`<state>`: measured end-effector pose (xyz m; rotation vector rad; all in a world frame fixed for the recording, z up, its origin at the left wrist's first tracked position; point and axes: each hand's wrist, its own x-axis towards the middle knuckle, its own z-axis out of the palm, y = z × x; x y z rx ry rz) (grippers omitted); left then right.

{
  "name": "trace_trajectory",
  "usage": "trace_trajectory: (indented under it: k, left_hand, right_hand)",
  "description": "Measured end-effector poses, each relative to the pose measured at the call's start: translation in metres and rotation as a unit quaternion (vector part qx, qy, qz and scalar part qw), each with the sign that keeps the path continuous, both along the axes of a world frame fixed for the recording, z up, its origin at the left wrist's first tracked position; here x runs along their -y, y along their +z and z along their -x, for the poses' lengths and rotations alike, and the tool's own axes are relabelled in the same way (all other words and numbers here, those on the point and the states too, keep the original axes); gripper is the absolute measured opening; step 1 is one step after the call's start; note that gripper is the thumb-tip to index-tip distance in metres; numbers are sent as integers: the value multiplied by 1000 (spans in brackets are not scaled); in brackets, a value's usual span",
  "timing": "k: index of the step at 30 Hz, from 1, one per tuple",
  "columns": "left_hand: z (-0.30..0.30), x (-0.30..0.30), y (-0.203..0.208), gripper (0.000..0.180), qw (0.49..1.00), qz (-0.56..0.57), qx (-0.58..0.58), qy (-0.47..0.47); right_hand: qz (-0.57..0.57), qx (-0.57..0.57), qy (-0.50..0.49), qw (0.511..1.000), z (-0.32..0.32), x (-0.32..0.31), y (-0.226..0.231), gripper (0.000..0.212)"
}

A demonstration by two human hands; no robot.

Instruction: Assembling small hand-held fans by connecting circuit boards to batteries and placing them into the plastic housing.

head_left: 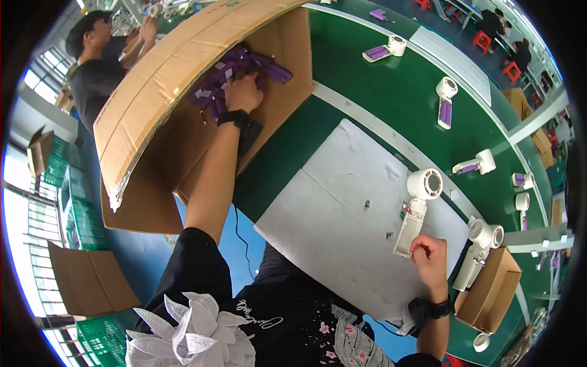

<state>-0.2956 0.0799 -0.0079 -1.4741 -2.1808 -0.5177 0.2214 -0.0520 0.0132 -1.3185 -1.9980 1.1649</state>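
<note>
My left hand (243,93) reaches into a large open cardboard box (153,92) at the upper left. It rests on a heap of purple battery packs (215,81); its fingertips are hidden among them, so its grip does not show. On a grey-white foam mat (330,189) lies a white handheld fan (411,229), its round head away from me and its handle open, with a bit of wiring showing near the neck. My right hand (431,263) is closed with curled fingers at the lower end of that handle, pinching its corner.
Several fans with purple packs in their handles, such as one fan (446,104), lie along the green bench (342,37). More white fans (477,251) lie beside a small cardboard box (492,290) at the right. A co-worker (98,61) stands beyond the large box.
</note>
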Motion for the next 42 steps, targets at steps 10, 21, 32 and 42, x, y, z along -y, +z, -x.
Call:
trace_trajectory:
  k: [10,21,32,42]
  left_hand:
    - [34,17,4,49,908,65,372,-180]
    - [-220,91,101,45,652,126,561,-495]
    - [-303,91,51,43,640,113,292,-701]
    - [-290,85,25,49,635,69,421,-644]
  right_hand:
    - [-32,-38,45,998,1,8,10,14]
    - [-52,-101,-33,993,-2,14,3,12]
    - [-160,-170,-46,971,-3,9,2,34]
    - [-214,-141,-58,965,0,4,2,22]
